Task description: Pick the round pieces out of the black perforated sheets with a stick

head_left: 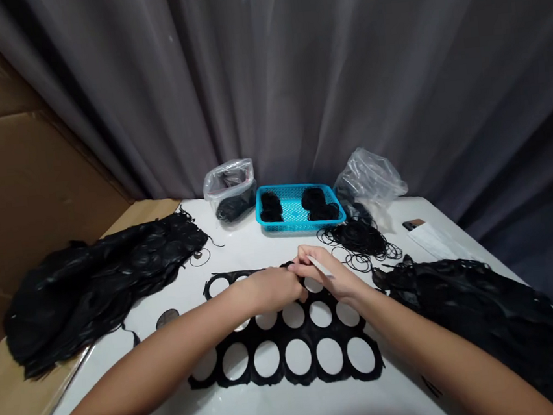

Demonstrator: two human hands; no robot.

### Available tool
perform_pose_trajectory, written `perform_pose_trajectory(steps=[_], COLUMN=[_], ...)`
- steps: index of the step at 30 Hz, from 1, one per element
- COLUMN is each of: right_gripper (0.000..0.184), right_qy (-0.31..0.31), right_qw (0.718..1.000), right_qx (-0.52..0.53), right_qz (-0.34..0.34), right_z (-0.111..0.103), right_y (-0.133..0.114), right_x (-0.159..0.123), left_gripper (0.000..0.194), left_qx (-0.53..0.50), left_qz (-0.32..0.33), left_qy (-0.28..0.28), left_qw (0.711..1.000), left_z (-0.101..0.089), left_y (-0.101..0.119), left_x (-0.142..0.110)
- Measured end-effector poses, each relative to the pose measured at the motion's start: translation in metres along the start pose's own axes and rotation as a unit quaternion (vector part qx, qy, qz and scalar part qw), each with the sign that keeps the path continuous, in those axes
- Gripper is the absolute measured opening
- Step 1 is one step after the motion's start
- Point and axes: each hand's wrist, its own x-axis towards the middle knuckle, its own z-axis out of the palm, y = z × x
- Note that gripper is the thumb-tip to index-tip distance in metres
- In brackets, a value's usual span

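A black sheet (310, 331) with rows of large round holes lies flat on the white table in front of me. My left hand (279, 287) is over its upper rows, fingers closed and pinching at the black material. Touching it, my right hand (319, 272) is closed too, with a thin, pale, flat tool (320, 266) sticking out between its fingers. The tool's working end is hidden, and so is whatever the fingertips pinch. Both forearms cover parts of the sheet's sides.
A blue basket (302, 226) with bundles of black rings stands behind, between two clear plastic bags (230, 184). Loose black rings (360, 238) lie heaped at its right. Stacked black sheets (111, 269) sit left, stripped-looking black webbing (482, 311) right, near a phone (412, 224).
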Motion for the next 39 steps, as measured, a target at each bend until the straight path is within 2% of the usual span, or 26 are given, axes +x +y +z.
perform_pose_trajectory(steps=[2, 5, 7, 9, 12, 15, 18, 22, 24, 27, 30, 33, 35, 37, 39], right_gripper=[0.048, 0.042, 0.039, 0.041, 0.047, 0.047, 0.046, 0.041, 0.040, 0.039, 0.027, 0.013, 0.007, 0.011, 0.014], right_qy=[-0.006, 0.026, 0.057, 0.066, 0.052, 0.018, -0.026, -0.095, -0.099, -0.063, -0.014, 0.031, 0.055, 0.072, 0.084], right_qw=[1.000, 0.998, 0.995, 0.995, 0.998, 0.983, 0.966, 0.941, 0.923, 0.891, 0.857, 0.834, 0.826, 0.826, 0.831], right_qx=[0.018, 0.064, 0.081, 0.075, -0.017, -0.172, -0.251, -0.324, -0.370, -0.448, -0.511, -0.546, -0.554, -0.552, -0.542], right_qz=[0.007, 0.002, 0.013, 0.021, -0.025, -0.063, -0.053, -0.033, -0.034, -0.046, -0.062, -0.077, -0.085, -0.090, -0.091], right_z=[-0.003, -0.015, -0.027, -0.039, -0.055, -0.068, -0.074, -0.069, -0.064, -0.062, -0.064, -0.068, -0.069, -0.070, -0.071], right_y=[0.004, 0.005, 0.002, -0.005, -0.021, -0.040, -0.054, -0.058, -0.053, -0.041, -0.028, -0.018, -0.013, -0.012, -0.014], right_x=[0.012, 0.032, 0.046, 0.062, 0.091, 0.132, 0.177, 0.228, 0.249, 0.272, 0.285, 0.286, 0.282, 0.277, 0.272], left_gripper=[0.037, 0.030, 0.024, 0.025, 0.036, 0.038, 0.034, 0.039, 0.039, 0.036, 0.035, 0.033, 0.031, 0.033, 0.045], left_qx=[0.002, 0.024, 0.065, 0.112, 0.123, 0.057, -0.001, -0.062, -0.080, -0.097, -0.118, -0.136, -0.146, -0.154, -0.157], left_qz=[0.005, -0.019, -0.042, -0.060, -0.082, -0.100, -0.126, -0.182, -0.212, -0.242, -0.252, -0.247, -0.248, -0.251, -0.242], left_qy=[-0.005, 0.032, 0.097, 0.185, 0.300, 0.363, 0.361, 0.339, 0.331, 0.340, 0.337, 0.315, 0.298, 0.281, 0.258], left_qw=[1.000, 0.999, 0.992, 0.974, 0.942, 0.925, 0.924, 0.921, 0.916, 0.904, 0.899, 0.906, 0.910, 0.913, 0.922], left_z=[-0.001, 0.002, 0.007, 0.014, 0.030, 0.049, 0.066, 0.082, 0.088, 0.097, 0.104, 0.109, 0.111, 0.114, 0.119], left_y=[-0.005, -0.013, -0.019, -0.027, -0.039, -0.048, -0.050, -0.044, -0.042, -0.042, -0.043, -0.045, -0.047, -0.051, -0.054], left_x=[0.003, 0.006, 0.007, 0.007, 0.001, -0.013, -0.035, -0.066, -0.076, -0.082, -0.082, -0.081, -0.081, -0.080, -0.079])
